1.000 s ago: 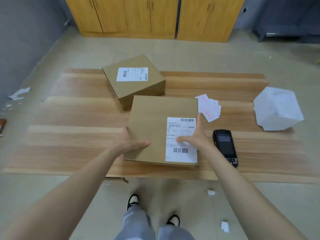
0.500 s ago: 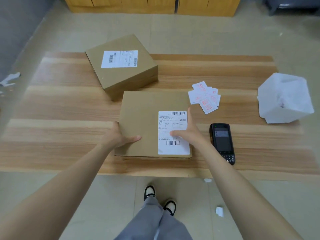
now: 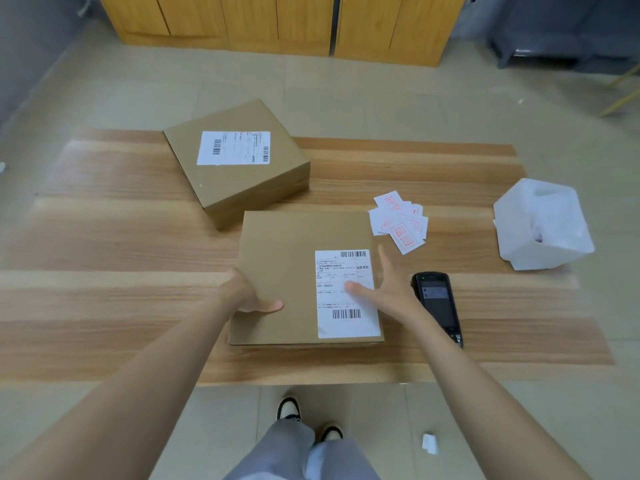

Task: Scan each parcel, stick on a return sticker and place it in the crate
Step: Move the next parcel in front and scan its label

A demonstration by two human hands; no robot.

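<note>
A flat brown parcel (image 3: 284, 271) lies on the wooden table (image 3: 104, 299) in front of me, with a white shipping label (image 3: 346, 306) on its right half. My left hand (image 3: 242, 294) grips the parcel's left edge, thumb lying on top. My right hand (image 3: 384, 289) is spread with straight fingers over the parcel's right edge, its thumb above the label. A black handheld scanner (image 3: 438, 303) lies just right of that hand. A small heap of white stickers with red print (image 3: 398, 221) sits beyond the parcel's right corner. No crate is in view.
A second, thicker parcel (image 3: 239, 174) with its own label stands behind and to the left, almost touching the flat one. A white bag-lined bin (image 3: 540, 226) stands at the table's right end. Wooden cabinets (image 3: 277, 22) line the far wall. Paper scraps lie on the floor.
My right hand has lifted its grip from the parcel's right edge and spread open, shifting slightly right. The left hand and the parcel stay where they were.
</note>
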